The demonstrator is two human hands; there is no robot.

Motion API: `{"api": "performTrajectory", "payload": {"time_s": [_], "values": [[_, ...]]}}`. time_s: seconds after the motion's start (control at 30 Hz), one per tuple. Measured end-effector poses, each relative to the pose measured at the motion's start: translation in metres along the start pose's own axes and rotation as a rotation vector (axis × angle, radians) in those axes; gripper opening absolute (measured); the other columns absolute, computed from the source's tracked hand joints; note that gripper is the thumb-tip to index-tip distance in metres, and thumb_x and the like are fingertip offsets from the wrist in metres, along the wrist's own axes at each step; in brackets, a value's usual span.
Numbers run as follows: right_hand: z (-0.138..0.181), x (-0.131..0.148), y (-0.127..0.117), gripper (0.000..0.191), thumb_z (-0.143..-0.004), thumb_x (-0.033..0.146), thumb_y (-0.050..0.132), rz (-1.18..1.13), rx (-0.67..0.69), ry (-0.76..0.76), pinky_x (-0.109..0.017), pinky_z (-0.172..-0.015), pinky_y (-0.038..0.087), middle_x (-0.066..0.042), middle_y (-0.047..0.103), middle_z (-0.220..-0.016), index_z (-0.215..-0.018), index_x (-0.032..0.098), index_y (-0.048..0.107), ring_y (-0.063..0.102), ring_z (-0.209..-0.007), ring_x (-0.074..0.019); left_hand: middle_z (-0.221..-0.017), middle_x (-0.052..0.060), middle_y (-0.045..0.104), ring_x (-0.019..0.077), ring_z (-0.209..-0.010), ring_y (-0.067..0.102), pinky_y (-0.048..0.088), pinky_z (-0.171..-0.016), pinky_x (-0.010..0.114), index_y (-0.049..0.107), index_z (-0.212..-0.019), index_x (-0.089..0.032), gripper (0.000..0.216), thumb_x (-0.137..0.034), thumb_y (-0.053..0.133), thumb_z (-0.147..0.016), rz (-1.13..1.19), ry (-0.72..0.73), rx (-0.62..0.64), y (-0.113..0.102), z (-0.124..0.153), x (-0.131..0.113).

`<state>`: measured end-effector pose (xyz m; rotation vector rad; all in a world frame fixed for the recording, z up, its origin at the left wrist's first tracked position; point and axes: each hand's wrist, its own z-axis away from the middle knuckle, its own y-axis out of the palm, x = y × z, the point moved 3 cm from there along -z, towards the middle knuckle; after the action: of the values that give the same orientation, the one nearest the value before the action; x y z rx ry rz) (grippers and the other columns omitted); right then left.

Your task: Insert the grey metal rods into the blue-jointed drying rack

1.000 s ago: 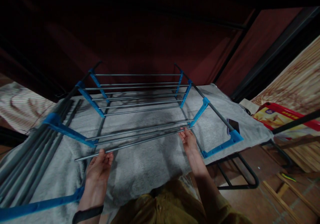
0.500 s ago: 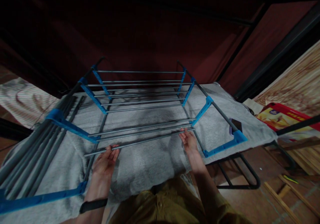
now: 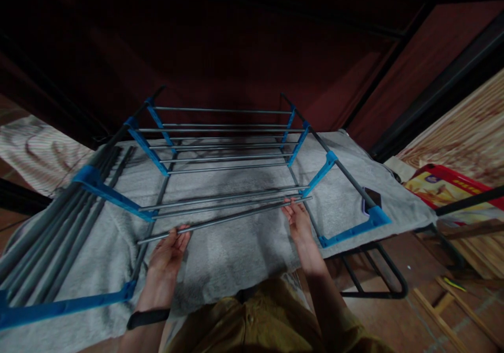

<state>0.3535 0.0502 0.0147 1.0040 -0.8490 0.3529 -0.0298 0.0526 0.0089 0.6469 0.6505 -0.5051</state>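
Note:
A thin grey metal rod (image 3: 236, 215) slants across the front of a partly built rack. Near its left end, my left hand (image 3: 170, 248) has its fingers closed on it. Close to the rod's right end, my right hand (image 3: 297, 219) pinches it beside a blue plastic bracket (image 3: 318, 179). The rod's right tip pokes a little past that bracket, while its left end lies off the left blue bracket (image 3: 114, 198). Behind it, several rods (image 3: 228, 159) span between the blue brackets of the two side frames. The rack lies on a grey blanket (image 3: 252, 253).
Several loose grey tubes (image 3: 71, 243) lie on the left of the blanket. A phone (image 3: 370, 200) rests inside the right frame. To the right are a red and yellow box (image 3: 444, 185), a black metal frame (image 3: 397, 279) and wooden pieces (image 3: 441, 311) on the floor.
The rod's right end has moved slightly up and to the right, toward the right bracket. Both hands keep their hold, and the rod now slants more.

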Motion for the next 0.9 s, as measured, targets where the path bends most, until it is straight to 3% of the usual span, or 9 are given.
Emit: {"api": "performTrajectory", "payload": {"time_s": [0.13,0.47,0.9], "values": [[0.009,0.009,0.016,0.025,-0.071,0.032,0.081,0.018,0.037,-0.050,-0.031,-0.086,0.057,0.002,0.076,-0.091,-0.089,0.026,0.065,0.072,-0.091,-0.0158,-0.076,0.004,0.072,0.0105,-0.069,0.071,0.062,-0.072,0.022,0.064,-0.078,-0.012,0.028,-0.002,0.045,-0.095,0.019,-0.005,0.031,0.000,0.000,-0.001],[0.020,0.027,0.046,0.028,-0.073,0.038,0.080,0.104,0.072,-0.096,-0.036,-0.086,0.056,0.000,0.076,-0.092,-0.094,0.025,0.066,0.070,-0.083,-0.0160,-0.076,0.004,0.072,0.0107,-0.067,0.071,0.063,-0.066,0.020,0.063,-0.081,-0.012,0.025,-0.003,0.045,-0.096,0.054,-0.063,0.033,0.001,0.001,-0.003],[0.034,0.045,0.073,0.031,-0.075,0.040,0.078,0.160,0.189,-0.153,-0.036,-0.084,0.057,-0.001,0.076,-0.095,-0.100,0.026,0.067,0.069,-0.085,-0.0164,-0.080,0.006,0.072,0.0118,-0.069,0.071,0.064,-0.068,0.023,0.064,-0.087,-0.012,0.022,-0.003,0.045,-0.096,0.131,-0.159,0.071,0.018,0.023,0.009]]}}
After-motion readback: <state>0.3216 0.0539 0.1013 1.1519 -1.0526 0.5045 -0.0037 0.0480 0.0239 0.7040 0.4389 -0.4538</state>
